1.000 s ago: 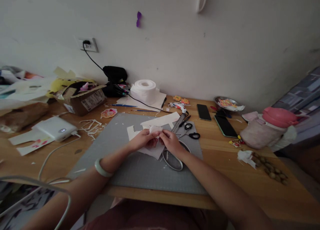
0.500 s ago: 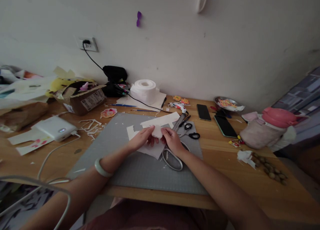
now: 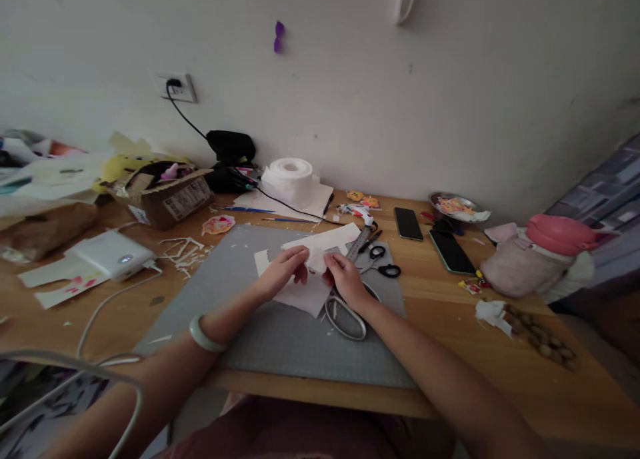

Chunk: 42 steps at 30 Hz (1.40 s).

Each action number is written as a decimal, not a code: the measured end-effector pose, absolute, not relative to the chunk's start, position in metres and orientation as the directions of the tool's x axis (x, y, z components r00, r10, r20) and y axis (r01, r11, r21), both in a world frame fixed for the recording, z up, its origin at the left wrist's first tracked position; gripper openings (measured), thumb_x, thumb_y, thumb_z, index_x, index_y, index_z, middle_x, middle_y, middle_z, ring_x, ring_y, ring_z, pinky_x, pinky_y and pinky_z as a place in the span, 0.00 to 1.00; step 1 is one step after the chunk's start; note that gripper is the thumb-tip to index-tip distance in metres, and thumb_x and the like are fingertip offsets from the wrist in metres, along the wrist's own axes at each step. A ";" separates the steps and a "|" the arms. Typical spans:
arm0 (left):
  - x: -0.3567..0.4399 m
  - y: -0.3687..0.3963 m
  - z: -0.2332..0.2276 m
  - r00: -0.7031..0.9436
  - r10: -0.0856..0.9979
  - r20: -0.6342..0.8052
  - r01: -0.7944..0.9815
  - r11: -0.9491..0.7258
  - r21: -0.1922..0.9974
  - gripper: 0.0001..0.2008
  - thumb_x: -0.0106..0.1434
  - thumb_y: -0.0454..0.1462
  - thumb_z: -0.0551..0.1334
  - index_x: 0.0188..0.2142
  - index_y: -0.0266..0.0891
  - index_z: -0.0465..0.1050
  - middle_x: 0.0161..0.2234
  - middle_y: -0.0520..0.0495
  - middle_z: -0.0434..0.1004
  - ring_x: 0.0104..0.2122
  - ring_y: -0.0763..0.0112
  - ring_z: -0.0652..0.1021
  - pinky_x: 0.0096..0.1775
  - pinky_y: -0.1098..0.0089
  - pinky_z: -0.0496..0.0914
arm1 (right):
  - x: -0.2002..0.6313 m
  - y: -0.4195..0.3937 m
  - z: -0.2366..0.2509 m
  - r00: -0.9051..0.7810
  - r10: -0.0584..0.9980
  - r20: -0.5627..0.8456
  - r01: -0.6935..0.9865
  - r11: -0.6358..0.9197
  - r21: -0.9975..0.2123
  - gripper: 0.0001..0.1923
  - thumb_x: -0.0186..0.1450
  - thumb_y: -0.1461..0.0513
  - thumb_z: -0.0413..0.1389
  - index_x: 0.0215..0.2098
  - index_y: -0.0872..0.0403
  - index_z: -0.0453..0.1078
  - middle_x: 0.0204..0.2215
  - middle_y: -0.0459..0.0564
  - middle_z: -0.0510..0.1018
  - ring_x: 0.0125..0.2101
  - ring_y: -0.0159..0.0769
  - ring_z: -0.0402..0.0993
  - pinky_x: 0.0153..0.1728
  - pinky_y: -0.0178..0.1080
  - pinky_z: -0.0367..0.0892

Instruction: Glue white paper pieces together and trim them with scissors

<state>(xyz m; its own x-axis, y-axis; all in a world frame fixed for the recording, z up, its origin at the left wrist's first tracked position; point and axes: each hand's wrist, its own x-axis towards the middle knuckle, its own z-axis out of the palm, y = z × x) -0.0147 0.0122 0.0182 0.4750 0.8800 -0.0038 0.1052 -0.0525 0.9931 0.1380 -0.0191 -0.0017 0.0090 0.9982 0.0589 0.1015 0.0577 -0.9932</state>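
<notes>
A small white piece of paper is held up between my two hands, above the grey cutting mat. My left hand pinches its left edge, and my right hand grips the right edge. White paper sheets lie on the mat beneath the hands, partly hidden by them. Just past my fingers rests a long white paper strip. Near my right wrist lies an oval grey-rimmed object, partly covered by the arm. Black-handled scissors lie right of that hand.
A ruler and a glue gun lie behind the scissors. Two phones sit to the right. A white roll stands by the wall. Left are a cardboard box, paper scraps and a cabled white power bank.
The white paper piece has turned a little between my fingers and now looks narrower. The fingers of my left hand have shifted slightly along it.
</notes>
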 end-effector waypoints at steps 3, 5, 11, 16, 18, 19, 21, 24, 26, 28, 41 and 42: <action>-0.015 0.012 0.018 0.473 0.881 -0.009 0.111 -0.050 0.993 0.14 0.56 0.48 0.54 0.26 0.39 0.63 0.16 0.55 0.65 0.18 0.75 0.67 0.24 0.73 0.62 | 0.138 -0.019 -0.003 -0.018 0.998 0.067 0.107 0.069 -0.992 0.22 0.59 0.43 0.49 0.22 0.52 0.61 0.15 0.41 0.64 0.17 0.29 0.59 0.19 0.33 0.54; -0.015 0.013 0.018 0.471 0.882 -0.011 0.108 -0.045 0.993 0.14 0.55 0.47 0.55 0.26 0.39 0.63 0.16 0.55 0.65 0.17 0.75 0.67 0.24 0.73 0.62 | 0.138 -0.018 -0.004 -0.026 0.998 0.065 0.109 0.067 -0.992 0.22 0.59 0.43 0.49 0.23 0.52 0.60 0.15 0.41 0.64 0.17 0.29 0.59 0.19 0.33 0.55; -0.015 0.016 0.017 0.457 0.890 0.014 0.184 -0.110 0.977 0.13 0.54 0.46 0.55 0.24 0.39 0.64 0.15 0.56 0.64 0.16 0.76 0.65 0.23 0.74 0.59 | 0.138 -0.018 -0.004 -0.011 0.999 0.052 0.115 0.052 -0.992 0.20 0.59 0.45 0.49 0.23 0.52 0.60 0.16 0.42 0.64 0.17 0.29 0.59 0.19 0.33 0.54; -0.014 0.015 0.016 0.447 0.894 0.034 0.282 -0.177 0.943 0.14 0.56 0.46 0.52 0.22 0.40 0.64 0.14 0.56 0.64 0.16 0.76 0.65 0.22 0.74 0.58 | 0.137 -0.019 -0.002 0.004 0.999 0.044 0.095 0.043 -0.995 0.19 0.57 0.46 0.51 0.23 0.53 0.61 0.15 0.41 0.64 0.17 0.28 0.59 0.18 0.32 0.54; -0.014 0.014 0.016 0.445 0.895 0.030 0.310 -0.186 0.932 0.15 0.57 0.47 0.51 0.21 0.40 0.62 0.13 0.56 0.62 0.16 0.76 0.63 0.22 0.74 0.58 | 0.136 -0.019 -0.002 0.013 0.999 0.035 0.113 0.034 -0.993 0.19 0.56 0.46 0.51 0.23 0.53 0.62 0.16 0.41 0.64 0.17 0.28 0.60 0.18 0.32 0.54; -0.014 0.013 0.016 0.445 0.895 0.028 0.324 -0.190 0.927 0.16 0.57 0.47 0.51 0.20 0.40 0.61 0.13 0.57 0.61 0.15 0.76 0.62 0.21 0.74 0.57 | 0.136 -0.019 -0.003 0.018 0.999 0.035 0.125 0.032 -0.992 0.19 0.56 0.47 0.51 0.23 0.53 0.61 0.16 0.41 0.65 0.17 0.28 0.60 0.18 0.32 0.55; -0.014 0.011 0.017 0.446 0.894 0.031 0.338 -0.201 0.919 0.17 0.58 0.48 0.50 0.20 0.41 0.60 0.12 0.57 0.59 0.15 0.76 0.60 0.21 0.74 0.56 | 0.136 -0.019 -0.004 0.022 0.999 0.045 0.149 0.041 -0.988 0.19 0.56 0.46 0.51 0.22 0.53 0.60 0.15 0.41 0.64 0.17 0.28 0.60 0.18 0.32 0.55; -0.014 0.008 0.018 0.439 0.897 0.046 0.325 -0.207 0.923 0.20 0.59 0.50 0.47 0.18 0.41 0.59 0.12 0.56 0.59 0.16 0.76 0.62 0.22 0.73 0.57 | 0.136 -0.019 -0.006 0.013 0.997 0.075 0.170 0.071 -0.983 0.20 0.56 0.46 0.51 0.21 0.53 0.59 0.15 0.41 0.63 0.17 0.28 0.60 0.19 0.32 0.55; -0.014 0.008 0.019 0.430 0.902 0.042 0.323 -0.197 0.926 0.23 0.60 0.53 0.46 0.17 0.41 0.57 0.13 0.55 0.59 0.16 0.76 0.61 0.22 0.73 0.57 | 0.136 -0.019 -0.007 0.005 0.996 0.084 0.176 0.082 -0.981 0.21 0.55 0.45 0.51 0.21 0.52 0.58 0.15 0.40 0.62 0.17 0.28 0.60 0.19 0.32 0.55; -0.014 0.009 0.018 0.432 0.902 -0.002 0.332 -0.157 0.930 0.24 0.58 0.55 0.46 0.17 0.41 0.56 0.12 0.56 0.56 0.15 0.77 0.59 0.21 0.73 0.55 | 0.137 -0.019 -0.007 -0.003 0.996 0.086 0.177 0.085 -0.980 0.21 0.55 0.44 0.51 0.20 0.52 0.57 0.14 0.40 0.62 0.17 0.27 0.60 0.19 0.32 0.55; -0.018 0.010 0.009 0.589 0.808 -0.014 0.364 -0.250 0.897 0.22 0.58 0.54 0.48 0.24 0.39 0.63 0.20 0.55 0.59 0.21 0.75 0.63 0.24 0.74 0.59 | 0.140 -0.024 -0.005 -0.163 0.986 0.020 0.044 0.027 -0.999 0.21 0.54 0.44 0.52 0.20 0.53 0.58 0.12 0.38 0.58 0.14 0.25 0.52 0.16 0.32 0.49; -0.018 0.010 0.009 0.591 0.807 -0.015 0.367 -0.253 0.895 0.22 0.58 0.54 0.48 0.24 0.39 0.62 0.20 0.55 0.59 0.21 0.75 0.63 0.24 0.74 0.60 | 0.140 -0.025 -0.005 -0.177 0.984 0.017 0.048 0.026 -0.999 0.22 0.54 0.44 0.51 0.19 0.53 0.58 0.12 0.38 0.58 0.14 0.24 0.52 0.16 0.32 0.48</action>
